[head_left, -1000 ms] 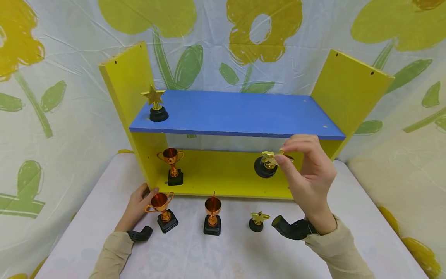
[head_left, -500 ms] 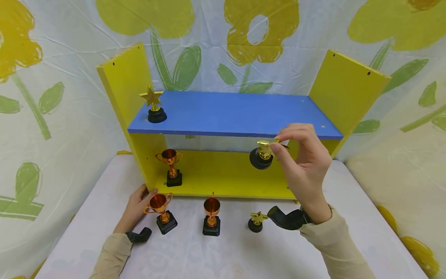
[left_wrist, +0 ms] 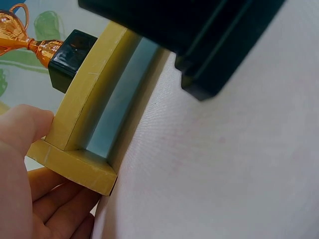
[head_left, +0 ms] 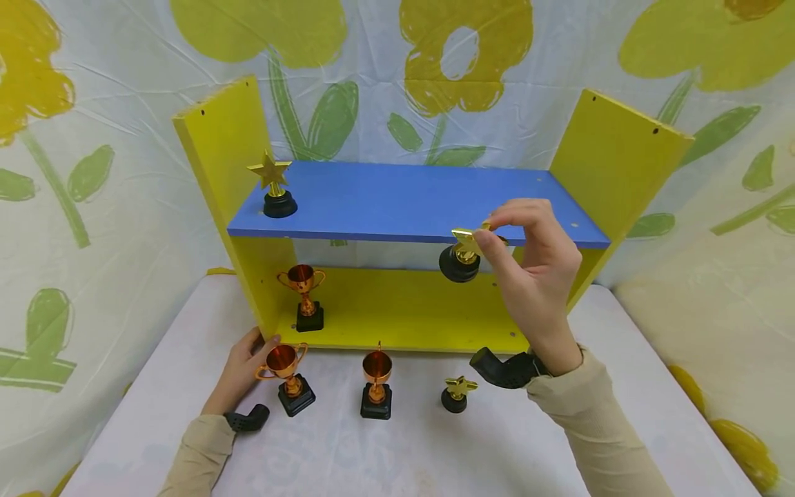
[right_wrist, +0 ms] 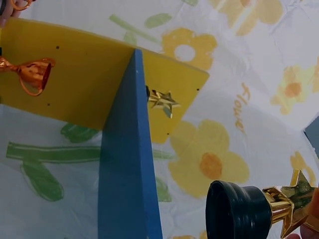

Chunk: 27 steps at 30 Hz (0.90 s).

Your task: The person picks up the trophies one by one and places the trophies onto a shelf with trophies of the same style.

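close to me is a soft white table cloth (head_left: 397, 449) with faint marks. on it stand three little trophies in a row: a shiny copper cup with two handles (head_left: 288, 376) on a square black block, a second copper cup (head_left: 377, 383) on a black block, and a small gold star (head_left: 457, 393) on a round black foot. my left hand (head_left: 241, 373) lies on the cloth just beside the cup with handles, and its fingers touch the bottom front corner of the yellow wooden shelf (head_left: 223, 148); they are loose and hold nothing. my right hand (head_left: 531, 273) is up in the air in front of the shelf, and my fingertips (head_left: 491, 241) pinch the star top of a gold star trophy (head_left: 462, 252). it is tipped, so its round black foot points left, and it hangs just under the front edge of the flat blue board (head_left: 410, 200). inside the yellow bottom part stands one more copper cup (head_left: 304, 293) at the left. on top of the blue board, at its left end, stands another gold star (head_left: 273, 186) on a round black foot. behind it all hangs a crinkly sheet (head_left: 124, 83) with big yellow flowers and green leaves.
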Each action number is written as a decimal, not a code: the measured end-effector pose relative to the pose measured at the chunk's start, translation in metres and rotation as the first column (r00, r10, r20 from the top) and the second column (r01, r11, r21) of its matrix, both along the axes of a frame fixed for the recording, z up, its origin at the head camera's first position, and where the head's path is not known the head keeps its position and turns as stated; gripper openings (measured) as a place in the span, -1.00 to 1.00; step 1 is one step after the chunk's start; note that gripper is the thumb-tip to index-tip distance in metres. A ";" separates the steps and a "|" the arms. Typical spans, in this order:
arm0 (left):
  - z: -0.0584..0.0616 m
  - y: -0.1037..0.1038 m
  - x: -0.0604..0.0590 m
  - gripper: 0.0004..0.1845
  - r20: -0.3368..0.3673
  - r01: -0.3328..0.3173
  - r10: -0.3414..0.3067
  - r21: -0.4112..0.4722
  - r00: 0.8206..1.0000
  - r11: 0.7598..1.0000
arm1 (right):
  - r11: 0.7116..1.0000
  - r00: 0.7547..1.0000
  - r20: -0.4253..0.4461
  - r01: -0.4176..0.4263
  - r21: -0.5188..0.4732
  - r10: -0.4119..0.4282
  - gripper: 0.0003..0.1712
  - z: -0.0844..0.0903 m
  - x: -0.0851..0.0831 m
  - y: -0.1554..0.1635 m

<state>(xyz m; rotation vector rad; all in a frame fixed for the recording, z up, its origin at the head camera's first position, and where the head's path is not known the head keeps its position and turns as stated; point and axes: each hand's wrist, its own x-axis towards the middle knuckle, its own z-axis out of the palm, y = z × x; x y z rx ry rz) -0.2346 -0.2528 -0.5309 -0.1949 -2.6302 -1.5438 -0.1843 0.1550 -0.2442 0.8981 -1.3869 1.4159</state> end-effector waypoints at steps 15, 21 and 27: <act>0.002 0.000 0.000 -0.35 0.008 0.001 -0.001 -0.013 1.000 1.000 | 0.999 0.999 0.035 0.020 0.050 -0.022 -0.61 0.014 -0.014 -0.008; 0.002 0.000 0.000 -0.35 0.003 0.002 -0.002 -0.013 1.000 1.000 | 0.997 0.999 0.026 0.022 0.072 -0.024 -0.75 0.020 -0.021 -0.015; 0.001 0.000 0.000 -0.34 0.004 0.005 -0.005 -0.003 1.000 1.000 | 0.996 0.999 0.018 0.032 0.086 -0.034 -0.89 0.026 -0.027 -0.021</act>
